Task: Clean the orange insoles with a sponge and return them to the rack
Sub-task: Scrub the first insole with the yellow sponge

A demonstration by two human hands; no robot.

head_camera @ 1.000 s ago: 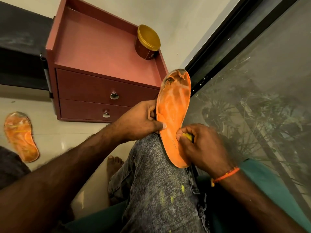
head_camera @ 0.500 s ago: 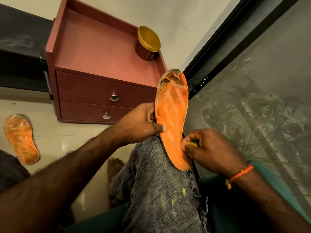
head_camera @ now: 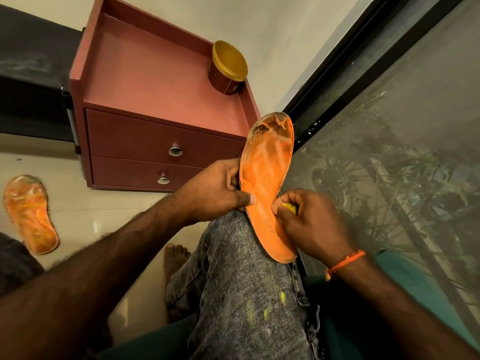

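An orange insole [head_camera: 265, 178], worn and dirty at its toe end, rests heel-down on my raised knee in grey jeans. My left hand [head_camera: 215, 190] grips its left edge, thumb across the face. My right hand [head_camera: 311, 224] pinches a small yellow sponge [head_camera: 289, 207] against the insole's right edge near the heel; most of the sponge is hidden by my fingers. A second orange insole [head_camera: 30, 214] lies flat on the pale floor at the far left.
A dark red two-drawer cabinet [head_camera: 145, 141] stands ahead, with a brown jar with a gold lid [head_camera: 228, 66] on its top. A black-framed glass door [head_camera: 389, 126] runs along the right. My bare foot [head_camera: 175, 258] rests on the floor below the knee.
My right hand with the sponge has shifted along the insole's right edge near the heel. The insole has tilted slightly. My left hand keeps its grip.
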